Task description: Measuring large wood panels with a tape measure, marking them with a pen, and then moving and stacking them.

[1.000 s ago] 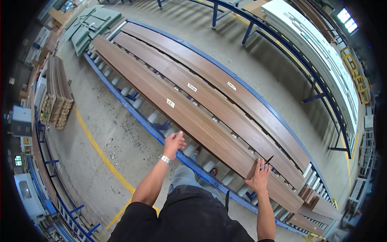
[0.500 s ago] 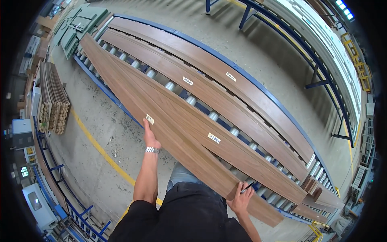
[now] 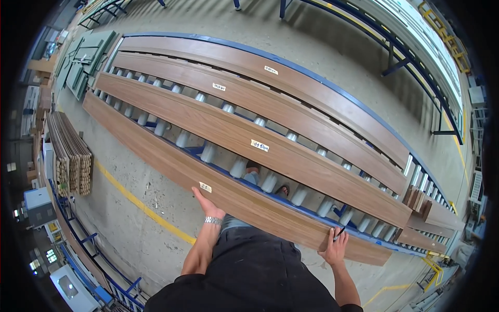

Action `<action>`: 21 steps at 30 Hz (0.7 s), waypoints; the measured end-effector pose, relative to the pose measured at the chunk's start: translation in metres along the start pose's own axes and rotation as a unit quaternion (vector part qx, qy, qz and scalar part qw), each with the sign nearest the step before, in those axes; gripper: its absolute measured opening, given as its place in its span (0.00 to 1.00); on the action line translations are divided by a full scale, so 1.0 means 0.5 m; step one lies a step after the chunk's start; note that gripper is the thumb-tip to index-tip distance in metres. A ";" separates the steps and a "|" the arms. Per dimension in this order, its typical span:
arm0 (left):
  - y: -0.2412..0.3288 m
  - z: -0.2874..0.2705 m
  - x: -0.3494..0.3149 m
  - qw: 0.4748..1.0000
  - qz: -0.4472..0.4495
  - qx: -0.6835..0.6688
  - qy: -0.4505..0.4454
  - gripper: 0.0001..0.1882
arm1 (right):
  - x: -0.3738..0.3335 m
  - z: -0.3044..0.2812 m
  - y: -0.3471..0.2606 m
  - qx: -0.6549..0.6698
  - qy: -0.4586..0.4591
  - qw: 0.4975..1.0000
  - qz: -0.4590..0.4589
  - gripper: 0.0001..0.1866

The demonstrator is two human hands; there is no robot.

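Observation:
Across my front is a long brown wood-look board point(image 3: 254, 209) with a small pale label, along the near side of a roller conveyor point(image 3: 208, 152). My left hand point(image 3: 210, 207) grips its near edge close to the label, the thumb side against the board and the other fingers hidden beneath. Further right, my right hand point(image 3: 334, 247) holds the same board, fingers over its top. A thin dark pen point(image 3: 340, 233) sticks out between those fingers. Beyond a gap of bare rollers lies a second labelled board point(image 3: 218, 124). Two more boards, the middle one point(image 3: 280, 106) and the far one point(image 3: 228, 57), lie behind it.
Short brown pieces point(image 3: 416, 200) are piled at the conveyor's right end. Green panels point(image 3: 83, 60) stand past its left end. A stack of long strips point(image 3: 71, 156) is on the left. A blue-framed rack point(image 3: 397, 67) stands at the far right.
The held board has swung off the second board, which it crossed at the left end. It now lies roughly parallel along the near side, exposing rollers between them. Both hands keep their hold.

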State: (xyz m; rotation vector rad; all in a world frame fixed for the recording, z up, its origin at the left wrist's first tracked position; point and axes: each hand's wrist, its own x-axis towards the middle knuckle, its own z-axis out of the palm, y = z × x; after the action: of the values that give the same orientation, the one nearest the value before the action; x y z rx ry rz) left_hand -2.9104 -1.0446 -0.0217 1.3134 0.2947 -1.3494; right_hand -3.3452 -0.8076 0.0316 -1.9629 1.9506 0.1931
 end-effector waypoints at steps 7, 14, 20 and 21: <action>-0.017 -0.088 0.069 0.999 0.019 -0.021 0.024 0.47 | 0.046 0.024 -0.006 -0.008 -0.031 0.999 -0.005 0.67; -0.017 -0.062 0.157 1.000 0.014 -0.011 0.024 0.50 | 0.094 0.052 -0.045 -0.040 -0.027 0.999 -0.008 0.69; 0.001 -0.071 0.239 0.999 0.003 -0.009 0.050 0.52 | 0.150 0.064 -0.086 -0.063 -0.073 0.995 0.022 0.69; 0.003 -0.071 0.253 0.998 -0.001 0.001 0.069 0.52 | 0.161 0.072 -0.096 -0.069 -0.079 0.994 0.027 0.68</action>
State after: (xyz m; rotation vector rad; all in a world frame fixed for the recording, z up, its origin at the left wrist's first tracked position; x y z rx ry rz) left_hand -2.8529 -1.0836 -0.1335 1.4105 0.3888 -1.2637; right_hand -3.2892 -0.8718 -0.0219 -1.9155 1.9339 0.4937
